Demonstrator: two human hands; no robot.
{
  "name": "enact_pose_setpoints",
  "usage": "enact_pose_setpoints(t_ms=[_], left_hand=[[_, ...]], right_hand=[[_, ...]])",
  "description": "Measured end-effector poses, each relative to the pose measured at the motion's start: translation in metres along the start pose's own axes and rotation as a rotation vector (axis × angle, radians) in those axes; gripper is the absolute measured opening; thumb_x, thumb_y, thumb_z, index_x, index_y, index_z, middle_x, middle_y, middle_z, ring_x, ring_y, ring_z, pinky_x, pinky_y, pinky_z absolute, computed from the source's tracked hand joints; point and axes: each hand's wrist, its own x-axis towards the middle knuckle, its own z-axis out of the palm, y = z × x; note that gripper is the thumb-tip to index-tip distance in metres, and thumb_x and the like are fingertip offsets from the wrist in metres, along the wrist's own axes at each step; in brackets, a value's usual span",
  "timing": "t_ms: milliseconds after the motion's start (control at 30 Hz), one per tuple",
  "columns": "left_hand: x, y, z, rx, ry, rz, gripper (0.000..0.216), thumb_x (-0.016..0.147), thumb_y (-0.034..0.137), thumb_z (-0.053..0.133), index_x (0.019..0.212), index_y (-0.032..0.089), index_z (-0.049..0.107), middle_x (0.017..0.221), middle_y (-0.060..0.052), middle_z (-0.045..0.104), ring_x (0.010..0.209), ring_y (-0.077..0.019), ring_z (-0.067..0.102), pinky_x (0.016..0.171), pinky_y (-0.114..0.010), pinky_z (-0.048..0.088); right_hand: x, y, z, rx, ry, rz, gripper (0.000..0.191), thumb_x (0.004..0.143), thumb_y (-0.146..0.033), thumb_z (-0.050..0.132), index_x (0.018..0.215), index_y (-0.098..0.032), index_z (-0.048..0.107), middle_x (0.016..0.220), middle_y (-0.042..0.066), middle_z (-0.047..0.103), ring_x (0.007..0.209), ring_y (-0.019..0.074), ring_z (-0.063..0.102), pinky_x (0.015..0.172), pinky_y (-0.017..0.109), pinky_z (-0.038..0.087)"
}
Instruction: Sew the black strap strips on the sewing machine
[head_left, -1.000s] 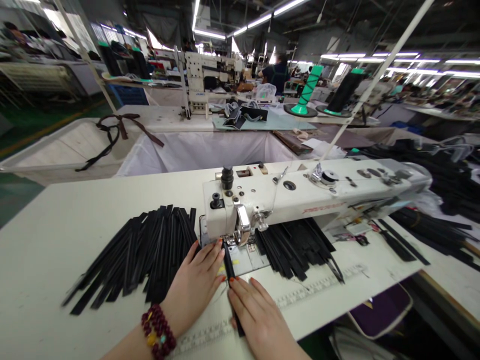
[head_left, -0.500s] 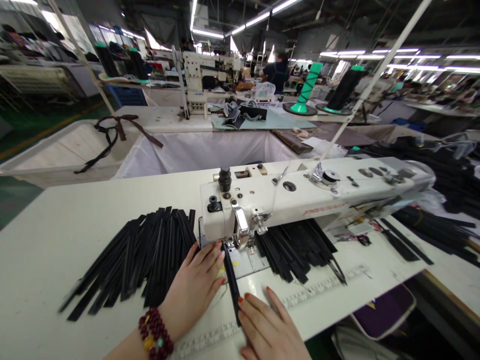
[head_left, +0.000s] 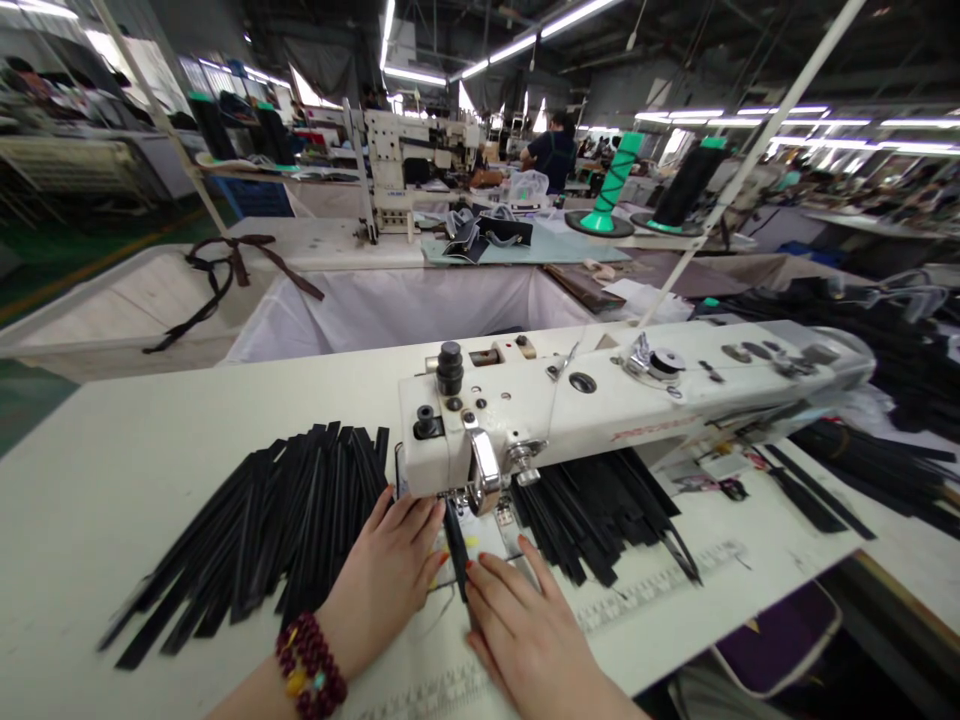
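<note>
A narrow black strip runs under the presser foot of a white sewing machine. My left hand lies flat on the bed left of the strip, its stretched fingers close to the needle area; the fingertips are partly hidden behind the machine head. My right hand rests flat with fingertips at the strip's near right edge, covering its lower end. To the left fans out a pile of black strips, near my left wrist. More black strips lie under the machine arm.
A printed ruler scale runs along the table near its front edge. Behind the table stands a cloth-lined bin. Thread cones stand on the far side, and a person is in the background.
My right hand has moved forward along the strip, nearer the machine head. The strip has fed further under the foot, so less of it shows. My left hand has barely shifted.
</note>
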Motion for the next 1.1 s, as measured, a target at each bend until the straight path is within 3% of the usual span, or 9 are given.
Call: enact_pose_setpoints(t_ms=[167, 300, 600, 833, 1000, 1100], left_hand=[[0.001, 0.001, -0.002, -0.030, -0.021, -0.007, 0.035, 0.101, 0.032, 0.042, 0.113, 0.016, 0.071, 0.116, -0.012, 0.071, 0.122, -0.0295, 0.054, 0.108, -0.049, 0.038], [0.003, 0.002, -0.006, -0.020, -0.035, -0.010, 0.033, 0.100, 0.030, 0.043, 0.108, 0.017, 0.072, 0.112, -0.011, 0.072, 0.118, -0.0295, 0.056, 0.107, -0.049, 0.039], [0.005, 0.000, -0.003, -0.012, -0.029, -0.004, 0.027, 0.098, 0.028, 0.050, 0.108, 0.016, 0.072, 0.115, -0.011, 0.072, 0.119, -0.0307, 0.057, 0.106, -0.049, 0.041], [0.006, -0.006, -0.013, -0.093, 0.015, 0.020, 0.023, 0.098, 0.023, 0.049, 0.105, 0.018, 0.071, 0.111, -0.009, 0.073, 0.113, -0.0270, 0.061, 0.106, -0.049, 0.043], [0.026, -0.028, -0.022, -0.177, 0.082, 0.022, 0.031, 0.094, 0.012, 0.040, 0.087, 0.019, 0.070, 0.103, -0.009, 0.073, 0.108, -0.0276, 0.064, 0.107, -0.055, 0.044], [0.043, -0.040, -0.022, -0.220, 0.136, 0.086, 0.033, 0.089, 0.011, 0.041, 0.097, 0.020, 0.071, 0.114, -0.009, 0.072, 0.115, -0.0275, 0.062, 0.109, -0.050, 0.045]], right_hand=[[0.004, 0.005, 0.008, -0.034, -0.027, -0.003, 0.020, 0.099, -0.016, 0.051, 0.108, -0.012, 0.068, 0.111, 0.008, 0.071, 0.110, 0.0198, 0.061, 0.125, 0.047, 0.012], [0.009, 0.012, 0.013, -0.037, -0.091, -0.017, 0.027, 0.097, -0.011, 0.047, 0.115, -0.011, 0.067, 0.119, 0.010, 0.068, 0.115, 0.0231, 0.058, 0.122, 0.051, 0.019], [0.031, 0.020, 0.023, -0.161, -0.154, -0.050, 0.028, 0.097, -0.008, 0.047, 0.112, -0.011, 0.070, 0.118, 0.010, 0.067, 0.103, 0.0247, 0.058, 0.114, 0.053, 0.034], [0.031, 0.018, 0.029, -0.165, -0.135, -0.037, 0.022, 0.094, -0.009, 0.052, 0.104, -0.012, 0.071, 0.116, 0.011, 0.065, 0.106, 0.0261, 0.057, 0.114, 0.053, 0.033], [0.019, 0.012, 0.007, -0.009, -0.084, 0.020, 0.026, 0.100, -0.010, 0.042, 0.111, -0.014, 0.066, 0.110, 0.008, 0.067, 0.104, 0.0209, 0.059, 0.117, 0.049, 0.026], [0.003, 0.016, -0.023, 0.010, -0.002, 0.148, 0.025, 0.103, -0.015, 0.039, 0.109, -0.017, 0.064, 0.101, 0.005, 0.067, 0.093, 0.0183, 0.061, 0.107, 0.041, 0.036]])
